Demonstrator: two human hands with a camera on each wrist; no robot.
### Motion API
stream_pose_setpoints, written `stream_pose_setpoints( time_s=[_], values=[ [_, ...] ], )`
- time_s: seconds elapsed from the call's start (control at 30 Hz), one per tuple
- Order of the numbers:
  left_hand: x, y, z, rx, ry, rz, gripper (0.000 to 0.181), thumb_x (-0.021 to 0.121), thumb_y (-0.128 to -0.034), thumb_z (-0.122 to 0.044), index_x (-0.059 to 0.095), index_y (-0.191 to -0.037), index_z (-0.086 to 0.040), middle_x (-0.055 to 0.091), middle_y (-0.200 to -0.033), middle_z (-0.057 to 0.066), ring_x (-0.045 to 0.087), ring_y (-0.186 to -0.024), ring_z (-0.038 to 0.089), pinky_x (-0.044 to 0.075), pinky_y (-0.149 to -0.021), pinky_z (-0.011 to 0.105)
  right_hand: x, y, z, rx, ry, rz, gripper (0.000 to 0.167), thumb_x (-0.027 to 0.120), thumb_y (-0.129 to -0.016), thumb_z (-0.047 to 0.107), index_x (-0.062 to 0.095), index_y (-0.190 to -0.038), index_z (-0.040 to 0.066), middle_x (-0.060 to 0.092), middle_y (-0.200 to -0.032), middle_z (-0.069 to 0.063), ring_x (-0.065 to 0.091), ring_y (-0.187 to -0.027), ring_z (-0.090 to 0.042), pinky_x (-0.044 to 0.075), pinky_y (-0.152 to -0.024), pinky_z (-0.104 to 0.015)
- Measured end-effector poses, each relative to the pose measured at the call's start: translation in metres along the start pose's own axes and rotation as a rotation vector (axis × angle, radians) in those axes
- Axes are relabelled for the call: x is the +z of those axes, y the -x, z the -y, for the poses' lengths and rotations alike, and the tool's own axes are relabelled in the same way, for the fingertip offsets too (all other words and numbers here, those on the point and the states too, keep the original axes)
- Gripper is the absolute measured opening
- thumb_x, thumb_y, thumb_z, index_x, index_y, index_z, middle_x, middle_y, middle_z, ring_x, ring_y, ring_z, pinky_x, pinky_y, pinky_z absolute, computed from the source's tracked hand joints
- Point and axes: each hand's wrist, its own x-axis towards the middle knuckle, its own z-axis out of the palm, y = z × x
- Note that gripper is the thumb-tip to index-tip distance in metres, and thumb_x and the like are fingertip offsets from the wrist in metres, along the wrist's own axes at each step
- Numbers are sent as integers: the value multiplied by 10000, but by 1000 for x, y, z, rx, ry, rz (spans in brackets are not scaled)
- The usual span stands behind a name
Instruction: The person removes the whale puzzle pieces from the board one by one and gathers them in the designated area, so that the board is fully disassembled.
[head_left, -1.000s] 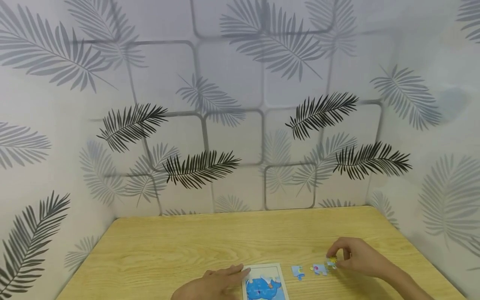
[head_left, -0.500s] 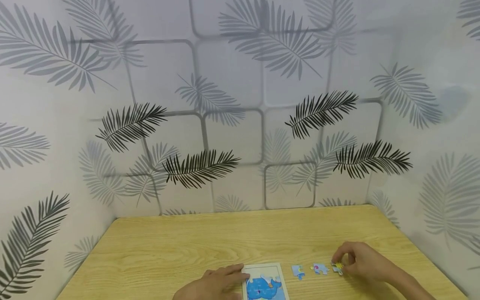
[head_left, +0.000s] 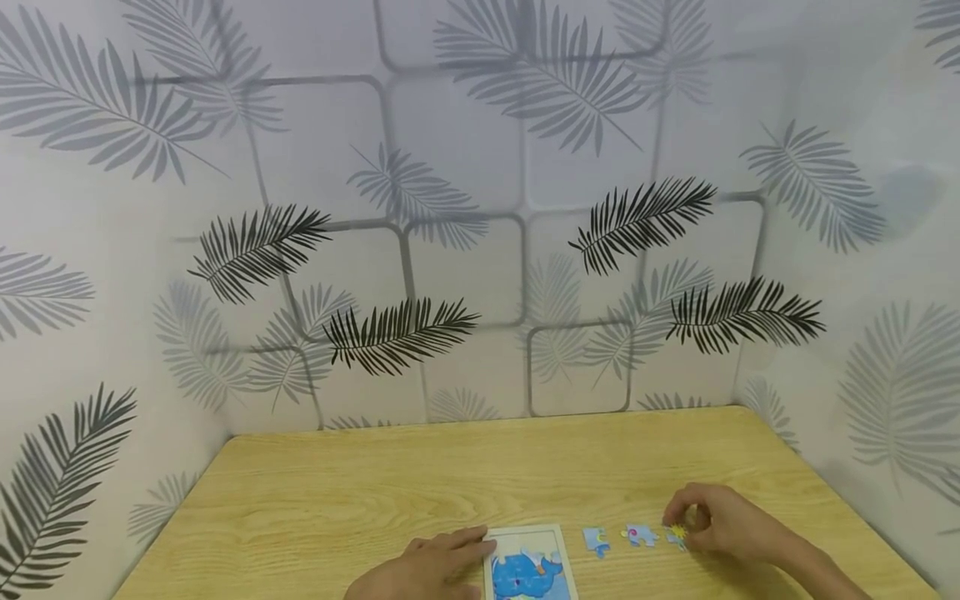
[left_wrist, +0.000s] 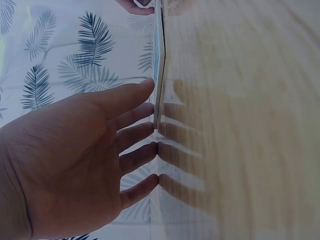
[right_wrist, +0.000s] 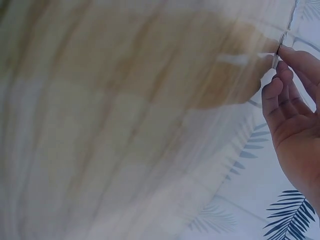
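Sun piece point(head_left: 677, 533): at the right end of the loose row on the bench point(head_left: 360, 492), under the right hand; whether flat or slightly raised at one edge cannot be told.
Right hand point(head_left: 716, 527): thumb and fingertip clamped on the sun piece, other fingers folded in behind.
Left hand point(head_left: 431, 568): fingers apart and nearly straight, tips at the left edge of the puzzle board and on the bench beside it; nothing gripped.
Spiral piece point(head_left: 640, 535): on the bench, just left of the sun piece, apart from both hands.
Inner piece point(head_left: 597, 542): on the bench between the spiral piece and the puzzle board, touching neither.
Puzzle board point(head_left: 528, 530): thin, pale-rimmed, flat on the bench; its whale picture point(head_left: 525, 577) is cut off by the lower border of the head view.
Piece weight: judged very light; fingertip force should suffice.
Piece stiffness: judged stiff card or thin wood; expect little flex across the body.
Weak points: the knobs and narrow necks; avoid twisting or levering there.
Slip risk: the printed face looks smooth, so a piece may skate along the bench if pushed from one side.
Grip location: opposite edges of the body, clear of the knobs; raise one edge first, since a thin piece offers little side height.
Board hold: steady it by the rim with light pressure; it is likely light enough to slide.
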Motion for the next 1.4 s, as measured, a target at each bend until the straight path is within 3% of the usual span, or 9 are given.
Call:
stream_pose_setpoints(
  time_s=[0.13,0.3,0.5,0.67,1.0,1.23,1.4],
  values=[
    [2,-1,1,-2,-4,-3,566,584,-1046,-461,460,-1581,-323,376,-1657,-67,353,-1527,249,297,-1171,652,1,-2,2,-56,23,-21,265,798,-871,12,705,-1096,119,697,-1059,-57,516,-720,-22,497,-597,-242],
    [8,-5,10,58,-73,-32,636,534,-1033,-573,414,-1602,-314,362,-1663,-40,376,-1506,308,356,-1117,659,12,-19,16,-213,87,-74,236,774,-906,6,697,-1110,95,693,-1044,-92,526,-685,2,511,-567,-246],
    [20,-13,18,81,-188,-107,738,559,-982,-657,415,-1596,-274,384,-1644,-59,439,-1458,288,430,-1046,610,35,-43,42,-273,9,-41,180,737,-951,24,701,-1122,65,690,-1023,-119,528,-682,6,520,-582,-254],
    [20,-13,15,67,-263,-110,781,566,-988,-646,386,-1612,-210,383,-1645,-22,451,-1447,293,454,-1023,577,56,-62,62,-262,-60,11,186,708,-978,49,699,-1164,60,691,-1063,-143,550,-696,-6,540,-602,-260],
    [18,-9,8,14,-264,-93,806,525,-994,-670,356,-1636,-213,331,-1679,-71,422,-1473,275,405,-1084,598,94,-90,90,-246,-100,100,386,770,-909,-4,657,-1275,42,660,-1106,-153,559,-683,12,536,-605,-232],
    [12,-5,-4,-40,-274,-69,767,581,-1000,-604,372,-1629,-219,348,-1672,-67,421,-1472,242,400,-1104,565,116,-104,105,-119,-200,162,353,784,-896,-2,673,-1223,69,679,-1143,-118,597,-717,-26,543,-664,-215],
    [12,-4,-6,-42,-266,-78,772,599,-999,-581,373,-1629,-196,359,-1670,-46,421,-1473,253,398,-1106,574,130,-111,111,-91,-225,175,347,802,-878,-14,679,-1188,78,699,-1104,-75,593,-690,-27,541,-656,-209]
  ],
)
